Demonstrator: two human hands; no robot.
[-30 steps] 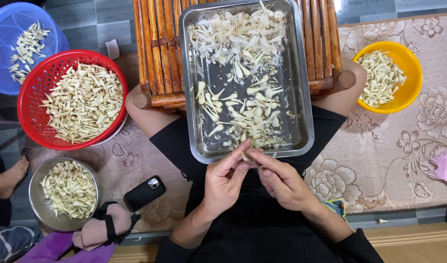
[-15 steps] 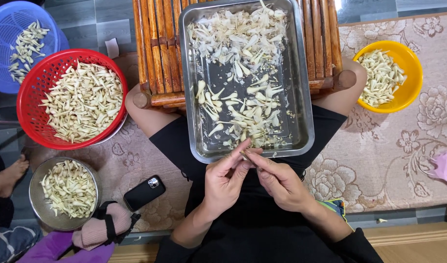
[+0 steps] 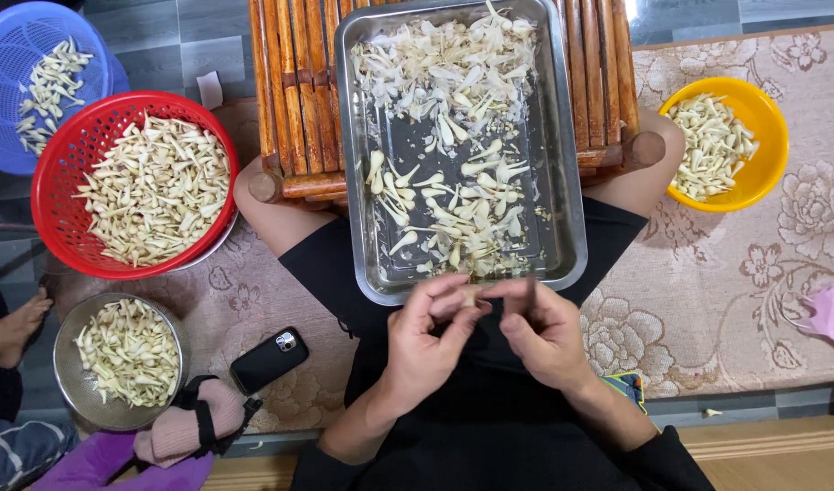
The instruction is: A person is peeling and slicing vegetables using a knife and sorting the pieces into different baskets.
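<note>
I see my left hand [image 3: 426, 341] and right hand [image 3: 539, 332] pinching one small pale flower bud [image 3: 472, 294] between fingertips, just short of the rectangular steel tray [image 3: 571, 227], keeping scraps close.

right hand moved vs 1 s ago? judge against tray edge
Yes, slightly. The right hand has drawn back from the near rim of the metal tray, toward the body; its fingertips overlapped the rim earlier. It meets the left hand just below it.

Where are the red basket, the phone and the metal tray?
red basket [image 3: 62, 155], head view, on its left rim.
phone [image 3: 268, 361], head view, on the middle of its dark back.
metal tray [image 3: 567, 182], head view, on its right wall.
</note>
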